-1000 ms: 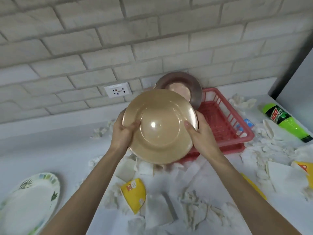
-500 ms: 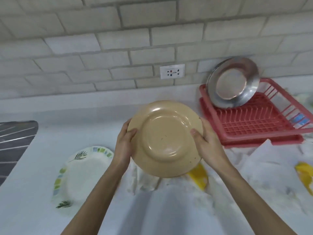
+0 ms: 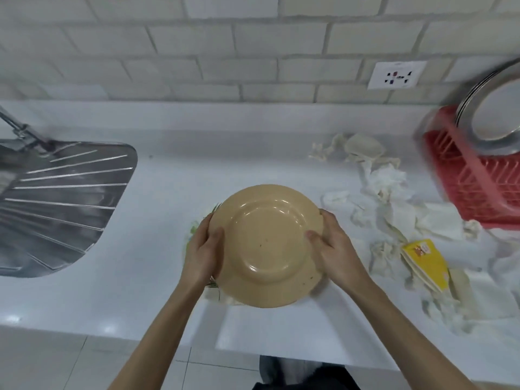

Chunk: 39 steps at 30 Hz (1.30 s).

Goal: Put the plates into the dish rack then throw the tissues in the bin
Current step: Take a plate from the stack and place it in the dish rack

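Note:
I hold a tan plate [image 3: 267,243] bottom up over the white counter. My left hand [image 3: 204,250] grips its left rim and my right hand [image 3: 333,246] grips its right rim, thumbs on the underside. Beneath it a white plate with a leaf pattern [image 3: 195,229] shows only at its left edge. The red dish rack [image 3: 461,187] stands at the far right with a steel plate [image 3: 495,114] leaning upright in it. Crumpled white tissues [image 3: 385,187] lie scattered between the tan plate and the rack.
A steel sink drainboard [image 3: 62,198] with a tap fills the left side. A yellow packet [image 3: 425,260] lies among the tissues on the right. A wall socket [image 3: 396,74] sits on the brick wall. The counter's front edge runs below my arms.
The view has swung left and down. The tan plate, still held in both hands, has moved away from the rack and now hangs over the leaf-pattern plate.

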Motion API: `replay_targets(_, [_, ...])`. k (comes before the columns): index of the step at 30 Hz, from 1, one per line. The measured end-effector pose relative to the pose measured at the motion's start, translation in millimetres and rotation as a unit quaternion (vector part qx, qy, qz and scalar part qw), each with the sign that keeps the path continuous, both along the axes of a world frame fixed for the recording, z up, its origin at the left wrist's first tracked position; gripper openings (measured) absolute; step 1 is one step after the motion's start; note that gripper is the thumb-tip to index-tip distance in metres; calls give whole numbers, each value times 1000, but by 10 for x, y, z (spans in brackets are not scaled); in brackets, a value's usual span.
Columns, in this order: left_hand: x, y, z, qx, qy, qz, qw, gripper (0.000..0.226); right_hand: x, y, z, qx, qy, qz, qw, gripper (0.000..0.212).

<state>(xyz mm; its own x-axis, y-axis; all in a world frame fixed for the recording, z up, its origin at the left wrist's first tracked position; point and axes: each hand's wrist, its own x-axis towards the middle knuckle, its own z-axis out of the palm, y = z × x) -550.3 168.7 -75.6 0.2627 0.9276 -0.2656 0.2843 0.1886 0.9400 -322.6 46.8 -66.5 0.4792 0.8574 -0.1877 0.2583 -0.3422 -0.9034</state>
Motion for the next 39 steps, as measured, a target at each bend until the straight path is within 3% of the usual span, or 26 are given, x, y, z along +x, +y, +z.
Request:
replay_targets(5, [-302,161,-180,24,36,-8,999,39,-236,165,-21,-53,-40,56,996,54])
replay_targets(9, [-392,367,-265,44,98,-25,994,39,-339,329,-117,-98,-90,85,987,48])
replay_targets(14, [-424,571,-263,68,185,-72,978,59,-402,466,-248,-139,-128,91,978,44])
replay_targets(25, [-415,742,-341,157,284,-121,938,65,-411,526,-301,-180,-231,96,951,48])
replay_targets(28, [-406,701,-394,159,281,-112,940,72,-388,536,-344,-184,-232,96,950,47])
replay_targets(31, [-362,653,-415,161,278,-97,942,60,-358,519,-372,-178,-234,90,952,52])
replay_targets(34, [-267,625,-377,223,298,-90,924,57,-291,469,-305,-156,-207,80,963,52])
replay_targets(36, [-145,565,-282,262,249,-87,928,53,-197,400,-209,-121,-174,61,975,47])
replay_targets(39, [170,420,-63,279,137,-120,943,39,26,260,-33,-51,-167,30,984,23])
